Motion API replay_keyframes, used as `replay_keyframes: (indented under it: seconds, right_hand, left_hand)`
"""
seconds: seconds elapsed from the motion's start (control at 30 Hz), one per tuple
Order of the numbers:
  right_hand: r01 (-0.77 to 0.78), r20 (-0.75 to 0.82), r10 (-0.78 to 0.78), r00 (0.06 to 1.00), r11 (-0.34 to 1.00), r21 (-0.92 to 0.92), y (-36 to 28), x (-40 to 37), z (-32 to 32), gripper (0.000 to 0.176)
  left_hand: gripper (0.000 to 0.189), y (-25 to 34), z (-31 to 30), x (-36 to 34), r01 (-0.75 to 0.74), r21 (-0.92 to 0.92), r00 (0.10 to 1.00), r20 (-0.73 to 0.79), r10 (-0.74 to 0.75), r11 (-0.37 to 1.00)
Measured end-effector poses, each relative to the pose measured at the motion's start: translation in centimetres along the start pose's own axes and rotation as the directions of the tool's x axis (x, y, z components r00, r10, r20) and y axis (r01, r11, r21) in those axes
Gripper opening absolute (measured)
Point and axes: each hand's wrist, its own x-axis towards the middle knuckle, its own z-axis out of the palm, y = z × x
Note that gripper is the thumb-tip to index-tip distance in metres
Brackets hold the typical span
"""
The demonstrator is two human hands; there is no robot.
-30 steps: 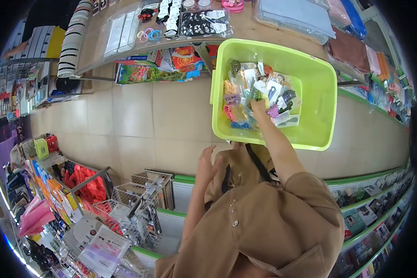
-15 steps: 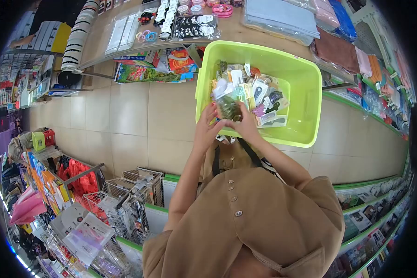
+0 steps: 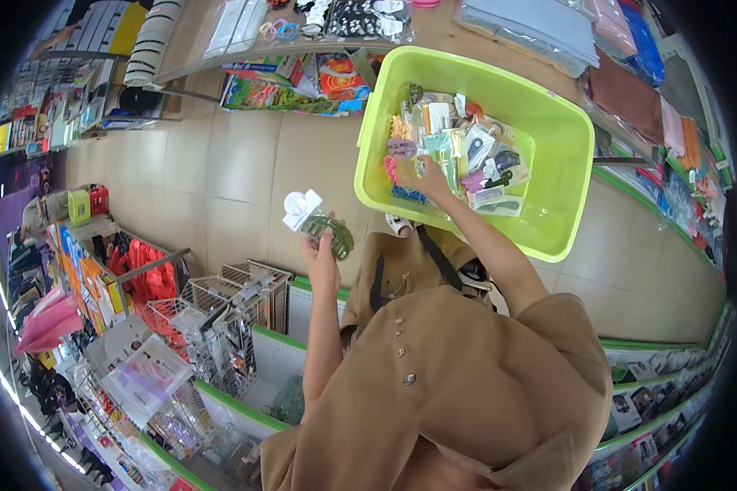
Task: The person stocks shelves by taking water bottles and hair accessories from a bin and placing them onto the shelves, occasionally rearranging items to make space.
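My left hand (image 3: 323, 255) is out over the floor, left of the lime-green plastic tub (image 3: 553, 151). It grips a clear packet of something dark green (image 3: 333, 236) with a white hang card (image 3: 301, 208) at the top; the exact item inside is hard to make out. Inside the tub, my right hand (image 3: 428, 180) hovers by pink claw clips (image 3: 391, 170), its fingertips smeared by motion. Purple clips (image 3: 401, 148), peach clips (image 3: 400, 128) and blue clips (image 3: 409, 195) line the tub's left side. Several carded packets (image 3: 479, 147) are heaped beside them.
A display table (image 3: 434, 29) with folded cloths (image 3: 532, 29) and small accessories runs behind the tub. Wire baskets (image 3: 246, 290) and green-edged shelves (image 3: 274, 344) stand close on my left. More shelves (image 3: 663, 385) of packaged goods are at lower right. Tiled floor (image 3: 237, 180) lies between.
My left hand has carried the green packet out of the tub to the left. My right hand has parted from the packet and stays over the tub's contents. The view has shifted slightly.
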Motion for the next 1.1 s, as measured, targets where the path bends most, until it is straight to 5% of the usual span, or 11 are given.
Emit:
replay_keyframes:
  seconds: [0.23, 0.27, 0.33, 0.4, 0.47, 0.6, 0.67, 0.83, 0.93, 1.0, 1.1]
  right_hand:
    - [-0.112, -0.116, 0.059, 0.991, 0.844, -0.524, 3.8, 4.5, 8.5, 0.075]
    - [-0.099, -0.103, 0.052, 0.993, 0.844, -0.528, 3.7, 4.4, 8.2, 0.075]
    - [-0.339, -0.027, 0.374, 0.927, 0.803, -0.49, -0.2, 3.6, 4.7, 0.072]
    - [-0.291, -0.017, 0.329, 0.944, 0.808, -0.513, 2.9, 4.5, 5.2, 0.072]
    - [-0.339, 0.184, 0.378, 0.907, 0.916, -0.214, 1.6, 4.1, 2.5, 0.046]
    - [-0.265, 0.13, 0.257, 0.958, 0.963, 0.046, -0.6, 1.2, -1.7, 0.06]
    - [-0.446, 0.264, 0.366, 0.893, 0.625, 0.641, 0.4, 0.9, -2.2, 0.072]
    - [-0.43, 0.231, 0.404, 0.885, 0.519, 0.739, -0.2, -0.4, -3.3, 0.069]
    - [-0.426, 0.178, 0.434, 0.883, 0.58, 0.694, -0.7, -0.3, -1.8, 0.068]
    - [-0.548, 0.015, 0.577, 0.816, 0.766, 0.336, -0.1, 0.2, -0.4, 0.073]
    - [-0.451, -0.103, 0.451, 0.887, 0.892, 0.019, 3.3, 1.5, 3.2, 0.081]
  left_hand:
    - [0.037, -1.7, -2.2, -3.8, -0.007, -0.048, 0.99, -0.14, 0.001, 0.999]
    - [0.036, -1.7, -2.3, -4.1, -0.005, -0.059, 0.988, -0.155, -0.004, 0.998]
    - [0.036, -1.9, -2.9, -4.3, -0.027, -0.074, 0.988, -0.155, 0.015, 0.997]
    - [0.035, -1.9, -3.3, -4.3, -0.036, -0.07, 0.988, -0.155, 0.025, 0.997]
    - [0.036, -1.6, -3.5, -4.1, -0.029, -0.073, 0.988, -0.152, 0.018, 0.997]
    - [0.037, -1.0, -3.6, -2.8, -0.015, -0.073, 0.994, -0.109, 0.007, 0.997]
    - [0.038, -1.3, -4.3, -1.3, -0.022, -0.086, 0.998, -0.058, 0.017, 0.996]
    - [0.04, 0.2, -5.5, 1.9, -0.016, -0.118, 0.996, 0.085, 0.026, 0.993]
    - [0.04, 1.5, -8.1, 4.3, -0.031, -0.036, 0.985, 0.168, 0.036, 0.999]
    - [0.04, 2.7, -10.2, 5.5, -0.028, -0.023, 0.982, 0.184, 0.032, 0.999]
    - [0.04, 4.0, -15.1, 7.9, -0.046, -0.003, 0.976, 0.214, 0.046, 0.999]
